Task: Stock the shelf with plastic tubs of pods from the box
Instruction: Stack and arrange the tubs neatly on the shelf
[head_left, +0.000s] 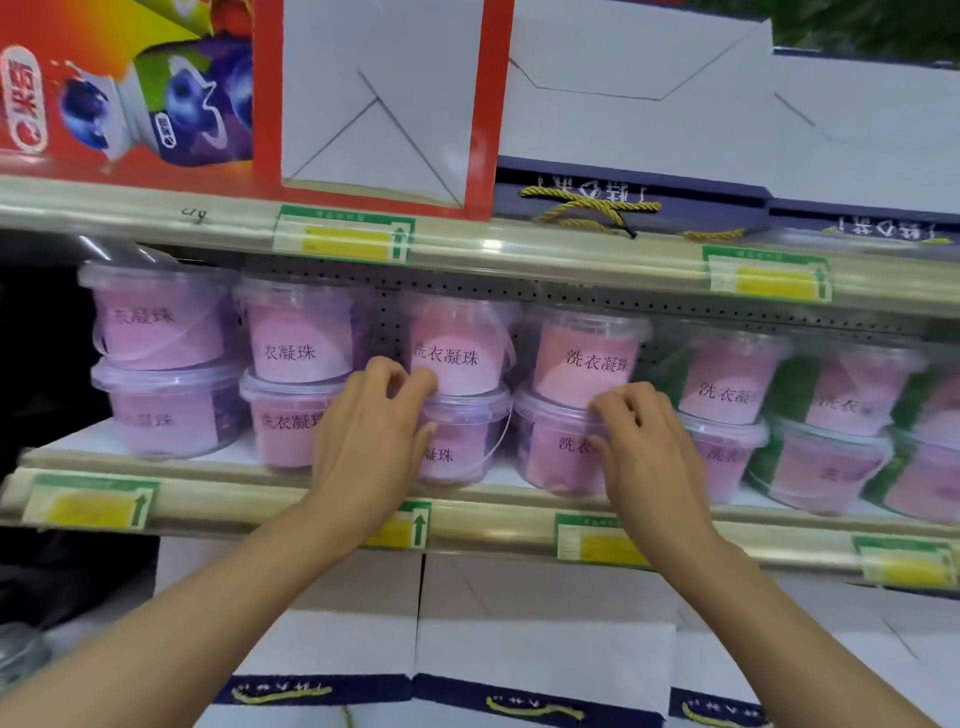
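Head view: the middle shelf (249, 512) carries clear plastic tubs stacked two high in a row, labels facing out so the print reads from the aisle.

The left hand (371, 436) sits on the third stack from the left. Its fingers curl round the seam where the upper tub (457, 348) rests on the lower tub (462, 447), so its grip is grasping the tubs, probably to steady or square the stack.

At three o'clock of it, the right hand (647, 447) has bent fingertips on the lid rim of the neighbouring lower tub (558, 452), under another upper tub (587, 358). Whether it pinches or only touches, I cannot tell.

The box named in the task is not identifiable. White cartons (545, 623) stand at six o'clock, below the shelf.
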